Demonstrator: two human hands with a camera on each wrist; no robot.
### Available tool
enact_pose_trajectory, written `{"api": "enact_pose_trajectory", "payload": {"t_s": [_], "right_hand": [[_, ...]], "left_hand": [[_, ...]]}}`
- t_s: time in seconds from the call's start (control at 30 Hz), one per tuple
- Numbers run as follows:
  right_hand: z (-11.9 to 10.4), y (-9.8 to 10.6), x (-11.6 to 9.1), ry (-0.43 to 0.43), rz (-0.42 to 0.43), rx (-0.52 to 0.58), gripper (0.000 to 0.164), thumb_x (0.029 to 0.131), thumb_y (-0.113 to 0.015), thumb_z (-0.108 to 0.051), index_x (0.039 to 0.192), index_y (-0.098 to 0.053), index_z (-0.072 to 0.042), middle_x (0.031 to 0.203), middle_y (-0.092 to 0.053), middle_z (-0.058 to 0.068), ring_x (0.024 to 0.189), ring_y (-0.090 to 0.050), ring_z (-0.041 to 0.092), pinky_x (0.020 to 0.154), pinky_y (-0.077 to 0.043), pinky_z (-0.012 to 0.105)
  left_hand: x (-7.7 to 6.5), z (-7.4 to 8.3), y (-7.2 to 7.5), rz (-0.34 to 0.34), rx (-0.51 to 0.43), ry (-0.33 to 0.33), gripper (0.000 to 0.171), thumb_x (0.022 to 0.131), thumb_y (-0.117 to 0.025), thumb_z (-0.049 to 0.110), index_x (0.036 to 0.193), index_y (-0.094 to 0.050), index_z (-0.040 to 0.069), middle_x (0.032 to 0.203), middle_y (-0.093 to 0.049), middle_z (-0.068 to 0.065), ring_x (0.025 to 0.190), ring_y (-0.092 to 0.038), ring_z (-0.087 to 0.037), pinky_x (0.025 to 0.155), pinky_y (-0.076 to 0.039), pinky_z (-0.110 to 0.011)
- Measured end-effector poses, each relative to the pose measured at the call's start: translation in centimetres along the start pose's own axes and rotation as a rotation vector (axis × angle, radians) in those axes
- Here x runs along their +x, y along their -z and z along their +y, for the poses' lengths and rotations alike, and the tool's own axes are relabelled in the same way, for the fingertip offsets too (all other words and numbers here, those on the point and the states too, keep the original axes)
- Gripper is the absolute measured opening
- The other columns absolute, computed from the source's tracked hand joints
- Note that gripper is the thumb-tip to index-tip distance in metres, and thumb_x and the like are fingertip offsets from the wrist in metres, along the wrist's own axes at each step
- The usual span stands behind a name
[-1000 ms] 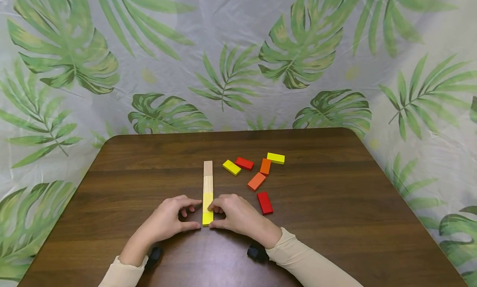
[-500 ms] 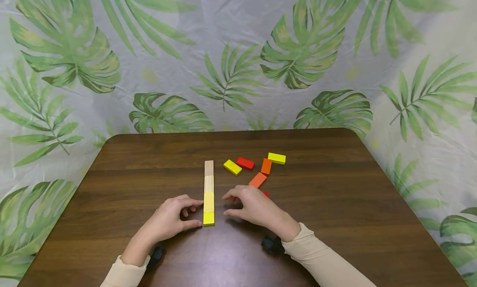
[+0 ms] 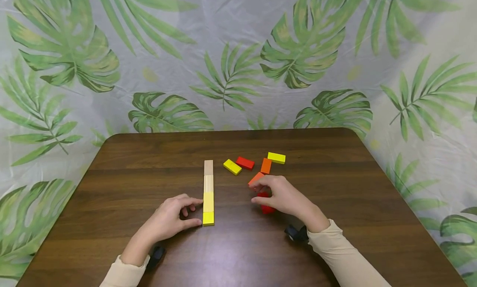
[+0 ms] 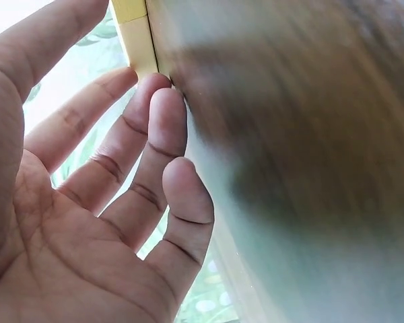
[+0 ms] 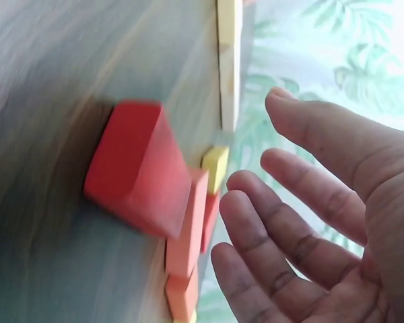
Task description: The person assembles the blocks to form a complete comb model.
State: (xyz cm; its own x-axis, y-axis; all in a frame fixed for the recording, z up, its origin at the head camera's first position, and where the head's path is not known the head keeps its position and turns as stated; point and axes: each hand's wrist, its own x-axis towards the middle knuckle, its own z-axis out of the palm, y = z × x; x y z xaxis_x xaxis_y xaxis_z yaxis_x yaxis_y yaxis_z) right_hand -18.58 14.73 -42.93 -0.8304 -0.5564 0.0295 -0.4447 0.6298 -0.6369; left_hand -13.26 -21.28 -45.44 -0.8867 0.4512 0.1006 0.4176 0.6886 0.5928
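Note:
A straight row of blocks lies flat on the table, with yellow blocks (image 3: 208, 202) at the near end and pale wooden blocks (image 3: 208, 167) at the far end. Beside the row's left side is my left hand (image 3: 173, 218), fingers loosely bent, index fingertip at the edge of a yellow block; it grips nothing. My right hand (image 3: 287, 198) hovers over a red block (image 3: 267, 208), thumb and fingers apart. In the right wrist view that red block (image 5: 131, 168) lies on the table, a gap away from the fingers.
Beyond the right hand lie an orange block (image 3: 256, 178), another orange block (image 3: 266, 165), a second red block (image 3: 245, 163), a yellow block (image 3: 232, 167) and another yellow block (image 3: 276, 157). A leaf-patterned cloth (image 3: 231, 38) hangs behind the brown table (image 3: 130, 171).
My right hand has left the yellow end of the row and moved right to the near red block. The left hand and the row have stayed in place.

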Motion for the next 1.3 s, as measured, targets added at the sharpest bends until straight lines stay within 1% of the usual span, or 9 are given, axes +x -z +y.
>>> {"api": "enact_pose_trajectory", "payload": {"t_s": [0.13,0.2,0.3,0.37,0.47,0.67,0.87,1.07,1.3], "right_hand": [[1.1,1.0,-0.6,-0.008,0.008,0.000,0.037,0.093,-0.086,-0.022,0.126,-0.077,-0.009,0.116,-0.078,0.004,0.105,-0.073,0.023,0.096,-0.061,0.046],[1.7,1.6,-0.8,-0.024,0.013,0.002,0.037,0.093,-0.086,-0.022,0.127,-0.077,-0.010,0.120,-0.078,0.005,0.108,-0.073,0.024,0.098,-0.060,0.047],[2.7,2.5,-1.1,-0.052,0.029,0.009,0.040,0.093,-0.086,-0.024,0.129,-0.076,-0.011,0.124,-0.077,0.006,0.113,-0.072,0.026,0.102,-0.058,0.051],[3.3,2.9,-1.3,-0.068,0.038,0.006,0.041,0.093,-0.086,-0.026,0.130,-0.075,-0.011,0.127,-0.076,0.005,0.114,-0.072,0.026,0.103,-0.058,0.052],[4.0,3.3,-1.4,-0.076,0.032,0.003,0.044,0.093,-0.086,-0.027,0.132,-0.074,-0.011,0.129,-0.076,0.006,0.115,-0.071,0.027,0.104,-0.057,0.053],[4.7,3.4,-1.8,-0.087,-0.035,0.033,0.053,0.090,-0.089,-0.030,0.136,-0.072,-0.010,0.130,-0.075,0.007,0.113,-0.071,0.024,0.105,-0.057,0.051],[5.8,2.9,-1.9,-0.082,-0.085,0.064,0.058,0.087,-0.092,-0.033,0.135,-0.072,-0.008,0.123,-0.076,0.005,0.109,-0.070,0.020,0.102,-0.058,0.043],[6.1,2.7,-2.1,-0.071,-0.104,0.087,0.059,0.086,-0.092,-0.035,0.136,-0.072,-0.010,0.121,-0.075,0.002,0.109,-0.070,0.019,0.101,-0.057,0.035],[6.1,2.2,-2.0,-0.052,-0.102,0.081,0.058,0.086,-0.092,-0.034,0.135,-0.072,-0.009,0.118,-0.075,0.003,0.107,-0.068,0.018,0.099,-0.057,0.034]], "left_hand": [[-0.1,0.1,-0.1,0.000,0.016,0.018,0.050,0.088,-0.091,0.032,0.133,-0.075,0.016,0.111,-0.070,0.005,0.097,-0.062,-0.011,0.085,-0.055,-0.031],[-0.1,0.2,-0.2,0.002,0.034,0.031,0.053,0.088,-0.091,0.031,0.136,-0.074,0.017,0.120,-0.069,0.004,0.109,-0.064,-0.017,0.095,-0.056,-0.040],[-0.1,0.1,-0.4,0.010,0.054,0.040,0.056,0.088,-0.091,0.031,0.139,-0.072,0.017,0.133,-0.066,-0.001,0.125,-0.063,-0.026,0.106,-0.053,-0.052],[-0.1,0.1,-0.4,0.016,0.049,0.033,0.059,0.087,-0.091,0.030,0.141,-0.071,0.016,0.143,-0.064,-0.005,0.134,-0.061,-0.032,0.111,-0.050,-0.057],[0.0,0.0,-0.5,0.013,0.031,0.020,0.063,0.088,-0.091,0.029,0.145,-0.068,0.016,0.154,-0.060,-0.010,0.142,-0.058,-0.037,0.114,-0.049,-0.060],[0.0,-0.2,-0.5,-0.017,0.008,0.000,0.069,0.090,-0.089,0.030,0.152,-0.062,0.014,0.164,-0.053,-0.010,0.149,-0.054,-0.036,0.116,-0.047,-0.058],[0.1,-0.2,-0.5,-0.047,-0.004,-0.003,0.070,0.092,-0.087,0.032,0.154,-0.060,0.014,0.169,-0.048,-0.008,0.151,-0.052,-0.034,0.117,-0.046,-0.058],[0.2,-0.2,-0.6,-0.074,-0.006,-0.003,0.070,0.093,-0.087,0.031,0.155,-0.059,0.014,0.170,-0.045,-0.006,0.152,-0.050,-0.033,0.117,-0.046,-0.058],[0.3,-0.3,-0.5,-0.077,0.014,-0.008,0.067,0.092,-0.087,0.028,0.152,-0.062,0.012,0.168,-0.048,-0.006,0.152,-0.051,-0.034,0.118,-0.045,-0.058]]}}
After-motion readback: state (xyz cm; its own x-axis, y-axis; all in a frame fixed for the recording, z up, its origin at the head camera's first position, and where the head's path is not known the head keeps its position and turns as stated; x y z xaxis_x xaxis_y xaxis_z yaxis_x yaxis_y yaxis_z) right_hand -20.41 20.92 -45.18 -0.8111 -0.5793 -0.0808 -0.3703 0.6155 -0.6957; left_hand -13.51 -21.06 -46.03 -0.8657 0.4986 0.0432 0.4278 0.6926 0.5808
